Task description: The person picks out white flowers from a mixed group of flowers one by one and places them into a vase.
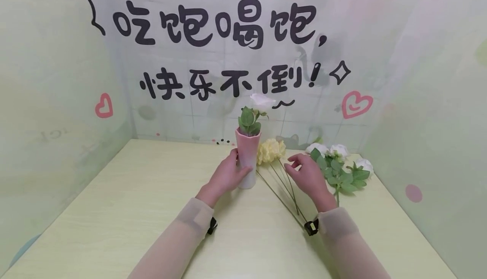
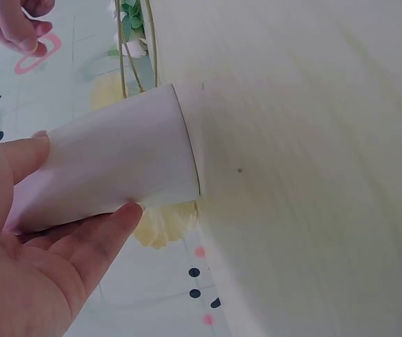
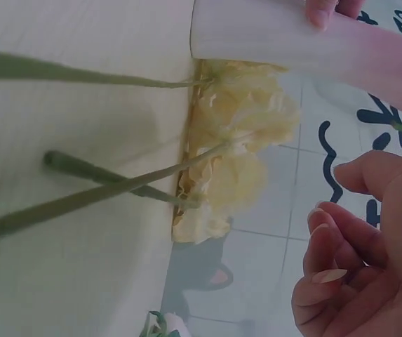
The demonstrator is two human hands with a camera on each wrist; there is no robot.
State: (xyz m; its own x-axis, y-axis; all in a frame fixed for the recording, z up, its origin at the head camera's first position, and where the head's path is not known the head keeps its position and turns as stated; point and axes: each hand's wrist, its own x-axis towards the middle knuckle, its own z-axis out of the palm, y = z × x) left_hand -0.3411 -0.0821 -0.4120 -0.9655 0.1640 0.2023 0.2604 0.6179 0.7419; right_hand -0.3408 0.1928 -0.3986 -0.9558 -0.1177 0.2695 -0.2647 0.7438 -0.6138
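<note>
The left grip (image 1: 227, 174) has thumb and fingers curled round the vase (image 1: 249, 149), which stands in it with its long axis upright, mouth and white flower (image 1: 261, 101) upward. Between it and the empty, loosely curled right grip (image 1: 309, 177) lie yellow flowers (image 1: 271, 151), heads away from the person, stems slanting back beneath the right wrist.

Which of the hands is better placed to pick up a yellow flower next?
Right, I'd judge. The right hand holds nothing and is close beside the yellow flowers, while the left hand grips the vase holding a white flower and would likely have to let go.
</note>
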